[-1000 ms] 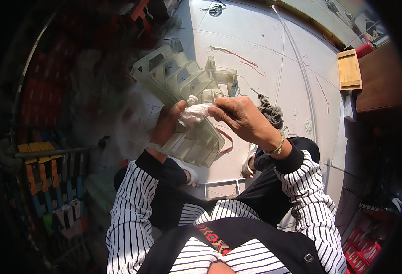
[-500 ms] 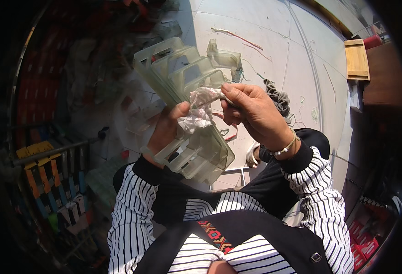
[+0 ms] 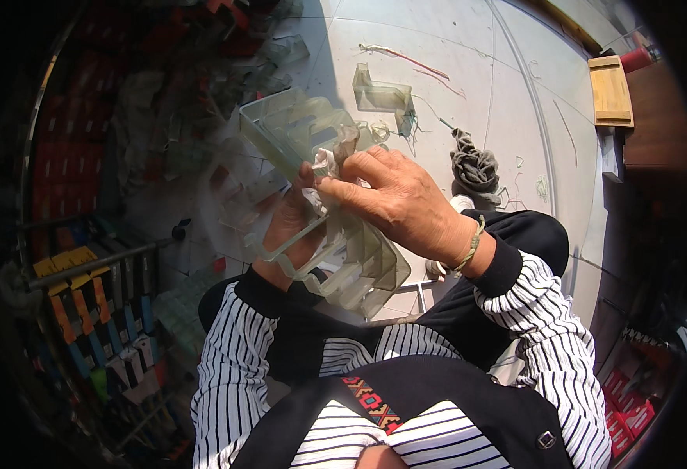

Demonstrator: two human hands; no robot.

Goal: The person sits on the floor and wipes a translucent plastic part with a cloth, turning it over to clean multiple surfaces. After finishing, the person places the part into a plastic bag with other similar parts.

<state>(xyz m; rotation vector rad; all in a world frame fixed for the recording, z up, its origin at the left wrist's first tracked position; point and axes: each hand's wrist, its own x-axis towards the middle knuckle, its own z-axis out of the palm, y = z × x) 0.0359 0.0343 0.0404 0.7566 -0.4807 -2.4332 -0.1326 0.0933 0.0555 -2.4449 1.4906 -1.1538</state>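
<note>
A translucent greenish plastic stepped rack [image 3: 274, 133] is held tilted above my lap. My left hand [image 3: 290, 227] grips its left edge near the middle, thumb uppermost. Bunched against the rack, a whitish cloth [image 3: 325, 162] pokes out between my two hands. My right hand [image 3: 410, 203], back upward, is closed around this cloth and pressed onto the rack's steps; its fingertips are mostly hidden. A second small clear plastic piece [image 3: 378, 98], bent in a step shape, lies on the floor beyond my right hand.
A crumpled grey cloth [image 3: 474, 168] lies on the tiled floor right of my hands. Loose red and white strands [image 3: 406, 61] are farther off. A wooden block [image 3: 612, 91] is at the far right. At left stands a metal rack of colourful packets [image 3: 97, 313].
My right hand has come down and left, from pulling the cloth's end out to pressing it on the plastic rack. The rack has shifted slightly rightward in my left hand.
</note>
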